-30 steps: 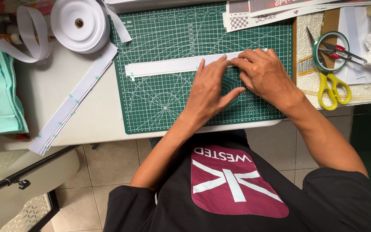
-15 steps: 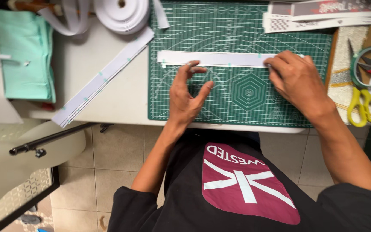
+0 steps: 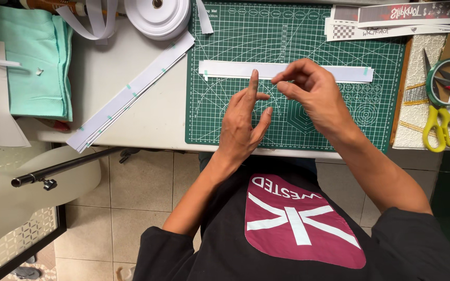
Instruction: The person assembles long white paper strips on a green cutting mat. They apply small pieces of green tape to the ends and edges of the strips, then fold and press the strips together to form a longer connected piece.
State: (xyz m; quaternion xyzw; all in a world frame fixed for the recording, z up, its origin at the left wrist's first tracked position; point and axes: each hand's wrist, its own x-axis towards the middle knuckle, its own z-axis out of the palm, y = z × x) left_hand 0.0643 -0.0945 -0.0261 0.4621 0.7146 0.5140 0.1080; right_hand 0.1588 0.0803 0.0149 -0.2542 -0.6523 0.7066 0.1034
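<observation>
Both hands have lifted off the white strip (image 3: pixel 287 71) since half a second ago, when the right hand pressed its right end and the left hand lay flat below it. Now the left hand (image 3: pixel 243 125) hovers over the green cutting mat (image 3: pixel 225 119), its fingers (image 3: pixel 253 86) spread apart and straight, the index tip just reaching the strip's lower edge. The right hand (image 3: pixel 313 93) sits just right of it, thumb and index tip pinched close together; whether they hold anything is too small to tell. The strip lies flat across the mat just beyond the fingertips, with small teal marks near both ends. Left of the left fingers, a stack of similar strips (image 3: pixel 126 96) lies slanted on the counter (image 3: pixel 110 67), below a roll of white tape (image 3: pixel 157 18). Far right of the right fingers rest yellow-handled scissors (image 3: pixel 441 125). Folded mint-green cloth (image 3: pixel 32 62) lies at the counter's far left.
</observation>
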